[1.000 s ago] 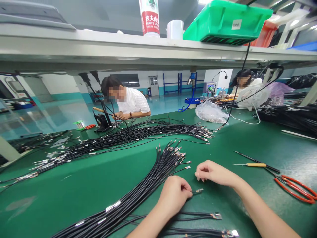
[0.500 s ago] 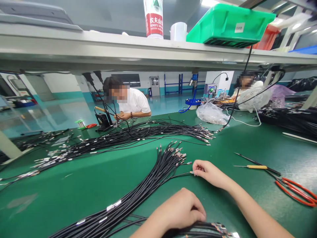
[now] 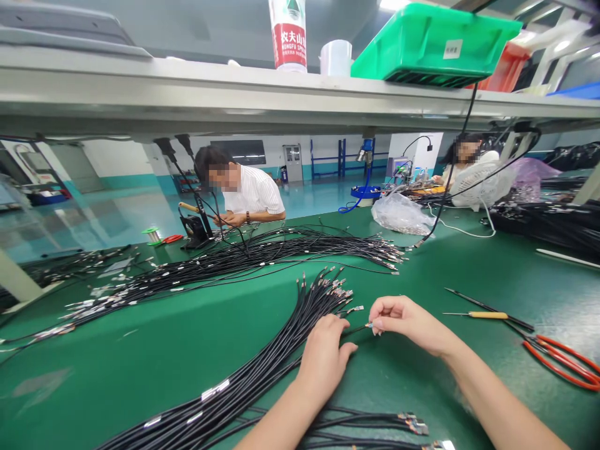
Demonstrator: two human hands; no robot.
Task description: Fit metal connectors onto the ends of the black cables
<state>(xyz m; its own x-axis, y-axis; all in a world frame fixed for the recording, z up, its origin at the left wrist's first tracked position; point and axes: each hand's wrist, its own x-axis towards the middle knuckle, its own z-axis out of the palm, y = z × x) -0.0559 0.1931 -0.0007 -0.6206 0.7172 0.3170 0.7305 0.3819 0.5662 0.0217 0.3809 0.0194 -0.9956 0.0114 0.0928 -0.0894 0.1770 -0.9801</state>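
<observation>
A thick bundle of black cables (image 3: 262, 356) curves across the green table, with bare connector ends at its upper right. My right hand (image 3: 396, 319) pinches the end of one cable (image 3: 359, 329), pulled a little apart from the bundle. Over the bundle's right side lies my left hand (image 3: 325, 353), palm down, its thumb apart from its fingers. That single cable comes out from beneath the left hand, between thumb and forefinger. Below, a second group of cables (image 3: 365, 420) with metal connectors lies partly behind my left forearm.
Red-handled scissors (image 3: 557, 359) and a yellow-handled pick (image 3: 487, 315) lie at right. Another long cable bundle (image 3: 262, 250) stretches behind. A shelf (image 3: 210, 87) crosses overhead, bearing a green bin (image 3: 422, 50). Across the table a person (image 3: 253, 194) works; another sits farther right.
My left hand has moved up from the lower cable group to the single cable, its thumb now spread. My right hand has shifted slightly right, still pinching the cable end.
</observation>
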